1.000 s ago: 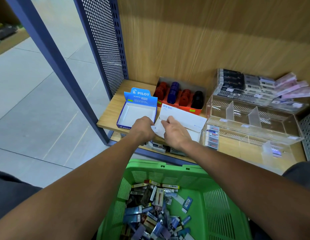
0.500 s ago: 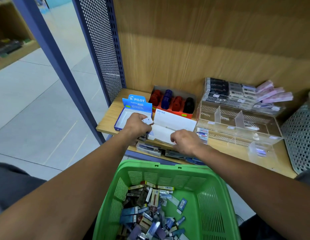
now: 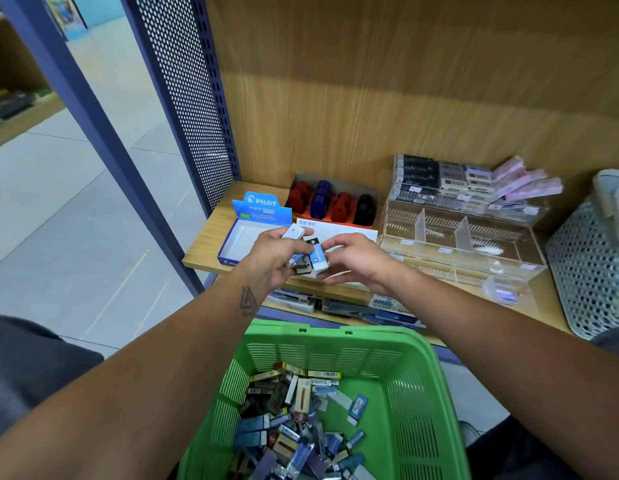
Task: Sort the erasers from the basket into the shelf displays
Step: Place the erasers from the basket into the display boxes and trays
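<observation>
Two forearms reach over a green basket point(image 3: 410, 386) toward a wooden shelf point(image 3: 211, 252). Loose erasers point(image 3: 294, 424) of several colours lie heaped in the basket's bottom, mostly toward its left side. On the shelf, from left to right, stand an open blue Pilot box point(image 3: 247, 233) with a bare white inside, a white box point(image 3: 339, 233) beside it, and a clear divided tray point(image 3: 460, 244); a red box of round items point(image 3: 332, 202) sits behind the white one. At far right stands a perforated bin point(image 3: 585, 265). Above the white box the left hand point(image 3: 271, 258) grips a small bunch of erasers point(image 3: 309, 254), fingers curled round them, one white one poking up near the thumb. Just beside it the right hand point(image 3: 360, 259) hangs with fingers loosely bent, fingertips at the blue-and-white eraser at the bunch's right edge; whether it pinches that eraser I cannot tell.
</observation>
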Tool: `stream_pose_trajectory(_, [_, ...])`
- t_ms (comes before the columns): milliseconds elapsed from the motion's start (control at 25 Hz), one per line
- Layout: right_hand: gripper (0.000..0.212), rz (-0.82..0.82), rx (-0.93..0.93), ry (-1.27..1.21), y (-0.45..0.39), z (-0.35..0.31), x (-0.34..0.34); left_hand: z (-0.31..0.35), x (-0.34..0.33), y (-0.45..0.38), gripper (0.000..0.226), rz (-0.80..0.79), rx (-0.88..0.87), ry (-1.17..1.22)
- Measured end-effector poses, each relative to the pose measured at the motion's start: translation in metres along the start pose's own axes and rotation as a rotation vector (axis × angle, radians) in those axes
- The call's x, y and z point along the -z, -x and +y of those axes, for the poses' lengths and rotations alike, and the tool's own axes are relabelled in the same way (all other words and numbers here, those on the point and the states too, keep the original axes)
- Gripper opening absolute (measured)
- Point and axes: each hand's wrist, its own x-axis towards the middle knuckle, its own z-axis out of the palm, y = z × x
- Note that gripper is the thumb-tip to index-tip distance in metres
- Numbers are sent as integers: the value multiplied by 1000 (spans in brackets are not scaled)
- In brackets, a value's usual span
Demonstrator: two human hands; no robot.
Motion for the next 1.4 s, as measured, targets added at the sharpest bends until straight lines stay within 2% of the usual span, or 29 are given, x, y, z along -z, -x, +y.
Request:
stream_pose_trajectory(40, [31, -66, -31, -208, 5, -4, -1, -1, -3, 0, 34, -9, -1, 34])
stream_pose_trajectory(80, [35, -85, -27, -298, 10, -6, 0, -1, -6, 0, 33, -21, -7, 56])
stream_pose_trajectory(160, [42, -20, 43, -260, 17, -5, 3, -1, -12, 3, 31, -50, -27, 62])
stream_pose_trajectory(320, [43, 185, 132, -9, 23, 1, 24, 0, -22, 7, 27, -68, -55, 23])
stream_pose_trajectory(440, [40, 185, 178, 156, 34, 6, 45, -2, -33, 11, 28, -106, -72, -40])
stream_pose_trajectory(560, [31, 274, 294, 520, 48, 6, 70, -4, -60, 20, 23, -134, -78, -41])
stream_pose_trajectory(640, [33, 364, 336, 727, 57, 7, 94, -7, -81, 26, 18, -179, -54, -21])
stream_pose_trajectory(760, [36, 397, 253, 860, 74, 25, 136, -12, -103, 29, 14, -238, 40, 15])
stream_pose_trajectory(920, [28, 465, 68, 1030, 92, 61, 182, -20, -124, 34, 17, -319, 192, 50])
stream_pose_trajectory(960, [27, 476, 29, 1045, 96, 66, 188, -23, -127, 33, 24, -337, 219, 55])
stream_pose_trajectory(1080, [24, 493, -28, 1155, 103, 80, 196, -32, -130, 27, 63, -387, 275, 81])
stream_pose_trajectory(1200, [19, 492, -69, 1244, 99, 90, 187, -37, -132, 23, 81, -428, 281, 88])
stream_pose_trajectory(1400, [24, 478, -82, 1344, 89, 94, 169, -39, -125, 24, 63, -447, 282, 45])
